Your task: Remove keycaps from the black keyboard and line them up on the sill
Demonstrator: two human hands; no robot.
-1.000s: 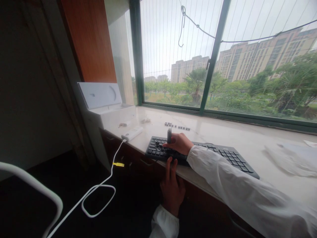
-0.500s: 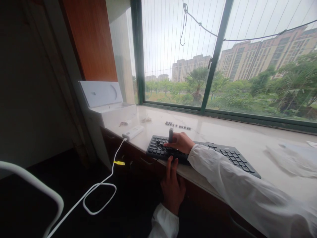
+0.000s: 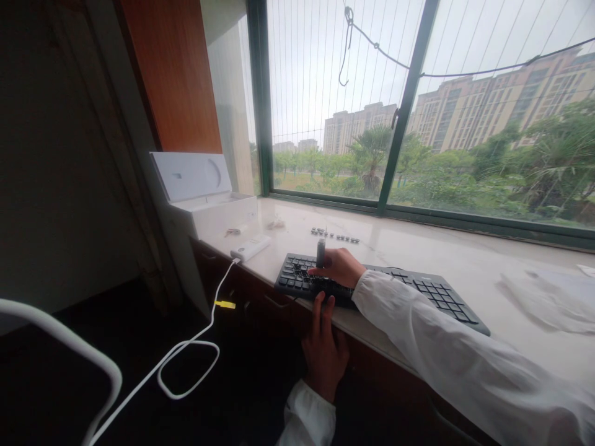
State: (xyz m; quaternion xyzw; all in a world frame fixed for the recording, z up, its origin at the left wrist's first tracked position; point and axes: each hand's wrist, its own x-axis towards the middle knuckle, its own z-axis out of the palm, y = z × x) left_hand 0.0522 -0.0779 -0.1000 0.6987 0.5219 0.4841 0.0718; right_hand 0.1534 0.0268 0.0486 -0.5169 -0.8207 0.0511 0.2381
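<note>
A black keyboard lies along the front edge of the counter, and some keys at its left part look bare of their caps. My right hand reaches over it, fingers closed round a short dark grey upright tool. The tool's lower end is hidden, so its exact kind does not show. From below, my left hand rests two stretched fingers on the keyboard's front edge; its thumb is hard to make out. Behind the keyboard stands a row of small loose keycaps.
A white power bank sits at the counter's left edge, its white cable with a yellow tag hanging down in front. Beyond it stands an open white box. Crumpled clear plastic lies at the right. A window backs the white counter.
Both hands, the tool and the keyboard look the same as before. The view has shifted very slightly.
</note>
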